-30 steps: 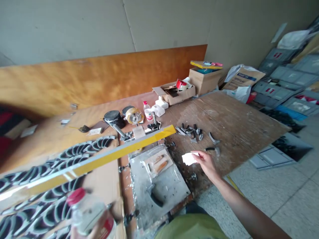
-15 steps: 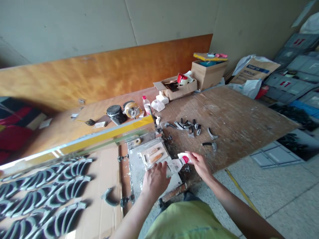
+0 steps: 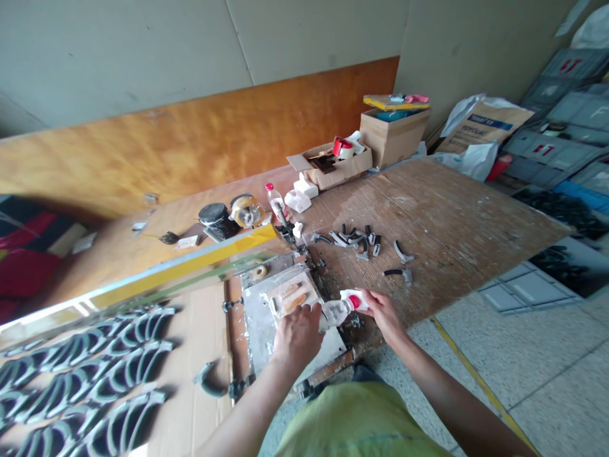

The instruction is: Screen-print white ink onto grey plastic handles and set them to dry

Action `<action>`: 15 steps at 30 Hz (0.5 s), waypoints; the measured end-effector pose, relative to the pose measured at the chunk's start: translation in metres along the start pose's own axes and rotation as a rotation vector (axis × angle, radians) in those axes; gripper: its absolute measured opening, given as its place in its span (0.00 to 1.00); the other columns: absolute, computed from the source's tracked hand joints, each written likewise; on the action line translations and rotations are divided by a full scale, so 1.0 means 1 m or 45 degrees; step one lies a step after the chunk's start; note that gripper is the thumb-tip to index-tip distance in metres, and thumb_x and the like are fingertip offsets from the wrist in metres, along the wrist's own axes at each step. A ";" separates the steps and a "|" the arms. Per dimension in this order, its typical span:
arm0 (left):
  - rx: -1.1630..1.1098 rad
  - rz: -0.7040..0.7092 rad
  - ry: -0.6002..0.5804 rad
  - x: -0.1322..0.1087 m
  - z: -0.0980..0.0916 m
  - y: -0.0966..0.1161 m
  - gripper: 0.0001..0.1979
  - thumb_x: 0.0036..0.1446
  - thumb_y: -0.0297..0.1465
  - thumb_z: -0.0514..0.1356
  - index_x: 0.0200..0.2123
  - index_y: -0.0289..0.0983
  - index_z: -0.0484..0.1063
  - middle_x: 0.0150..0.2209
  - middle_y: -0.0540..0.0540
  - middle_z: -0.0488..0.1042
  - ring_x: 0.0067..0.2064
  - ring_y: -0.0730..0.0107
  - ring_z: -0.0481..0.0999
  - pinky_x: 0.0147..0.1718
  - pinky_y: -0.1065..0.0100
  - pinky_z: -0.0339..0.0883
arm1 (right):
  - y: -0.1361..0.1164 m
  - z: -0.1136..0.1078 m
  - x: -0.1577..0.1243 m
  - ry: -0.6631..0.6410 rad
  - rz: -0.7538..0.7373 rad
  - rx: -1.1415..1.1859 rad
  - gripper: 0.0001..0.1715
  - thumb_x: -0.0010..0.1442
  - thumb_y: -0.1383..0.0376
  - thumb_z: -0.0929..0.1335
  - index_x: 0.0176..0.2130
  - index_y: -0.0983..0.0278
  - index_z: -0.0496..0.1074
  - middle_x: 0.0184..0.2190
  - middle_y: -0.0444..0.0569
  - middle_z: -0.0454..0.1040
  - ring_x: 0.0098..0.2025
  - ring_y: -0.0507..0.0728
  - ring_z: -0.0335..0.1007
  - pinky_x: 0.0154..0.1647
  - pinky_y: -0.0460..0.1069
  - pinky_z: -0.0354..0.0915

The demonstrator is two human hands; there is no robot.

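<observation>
My left hand (image 3: 299, 331) is closed around the base end of a clear plastic bottle (image 3: 335, 313), which lies tilted with its red cap (image 3: 354, 301) towards the right. At that cap end, my right hand (image 3: 382, 312) pinches a folded white tissue or cloth (image 3: 362, 297) against the cap. Both hands are above a metal plate (image 3: 259, 317) fixed to the table. On the plate, beyond my left hand, rests a whitish tray (image 3: 280, 293) with an orange-brown piece (image 3: 295, 303) in it.
Curved grey-and-black parts (image 3: 356, 238) lie loose on the wooden table (image 3: 457, 222). Rows of similar curved parts (image 3: 137, 368) cover cardboard at left. A yellow-taped frame (image 3: 190, 259), a black bucket (image 3: 219, 219), another red-capped bottle (image 3: 275, 198) and cardboard boxes (image 3: 394, 136) stand further back.
The view has shifted slightly. My left hand's fingers have curled more closely at the bottle's base, while my right hand stays at the cap with the white tissue or cloth.
</observation>
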State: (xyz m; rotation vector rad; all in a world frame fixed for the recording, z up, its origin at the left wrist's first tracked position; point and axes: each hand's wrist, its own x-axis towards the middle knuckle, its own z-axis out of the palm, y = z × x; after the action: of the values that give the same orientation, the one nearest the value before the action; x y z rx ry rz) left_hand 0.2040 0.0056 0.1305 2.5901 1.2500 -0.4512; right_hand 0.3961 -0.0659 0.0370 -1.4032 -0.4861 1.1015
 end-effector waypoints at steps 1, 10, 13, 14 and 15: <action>-0.025 -0.016 0.023 -0.002 0.003 -0.003 0.19 0.55 0.35 0.61 0.50 0.38 0.69 0.46 0.39 0.76 0.51 0.51 0.73 0.44 0.58 0.68 | -0.003 0.001 -0.001 -0.010 0.019 0.053 0.32 0.51 0.42 0.72 0.44 0.64 0.79 0.41 0.54 0.80 0.42 0.63 0.77 0.43 0.57 0.74; -1.181 -0.200 0.111 -0.056 0.043 -0.073 0.31 0.46 0.43 0.67 0.52 0.38 0.67 0.38 0.45 0.78 0.39 0.59 0.77 0.41 0.61 0.69 | -0.029 0.019 -0.012 -0.200 0.279 0.390 0.22 0.47 0.52 0.77 0.39 0.62 0.80 0.37 0.51 0.81 0.36 0.58 0.77 0.32 0.50 0.75; -1.784 -0.372 0.334 -0.082 0.070 -0.107 0.29 0.43 0.44 0.69 0.47 0.37 0.68 0.34 0.47 0.78 0.35 0.61 0.77 0.38 0.62 0.71 | -0.029 0.027 -0.012 -0.196 0.309 0.361 0.22 0.47 0.52 0.77 0.39 0.61 0.80 0.39 0.52 0.81 0.36 0.59 0.77 0.30 0.50 0.75; -1.921 -0.446 0.479 -0.088 0.080 -0.120 0.29 0.42 0.43 0.69 0.45 0.38 0.68 0.34 0.47 0.78 0.36 0.61 0.77 0.39 0.62 0.72 | -0.028 0.029 -0.012 -0.192 0.306 0.344 0.22 0.46 0.53 0.77 0.40 0.61 0.80 0.40 0.53 0.81 0.37 0.59 0.77 0.31 0.50 0.75; -2.017 -0.520 0.646 -0.092 0.088 -0.133 0.29 0.41 0.43 0.70 0.45 0.38 0.68 0.35 0.47 0.78 0.37 0.59 0.77 0.40 0.62 0.72 | -0.027 0.031 -0.013 -0.189 0.297 0.324 0.23 0.46 0.53 0.78 0.40 0.61 0.80 0.41 0.53 0.80 0.38 0.60 0.77 0.32 0.51 0.75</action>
State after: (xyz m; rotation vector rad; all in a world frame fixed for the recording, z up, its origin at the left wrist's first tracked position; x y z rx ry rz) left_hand 0.0293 -0.0084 0.0735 1.0713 1.3423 0.8785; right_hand 0.3728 -0.0549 0.0723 -1.1794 -0.2789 1.4120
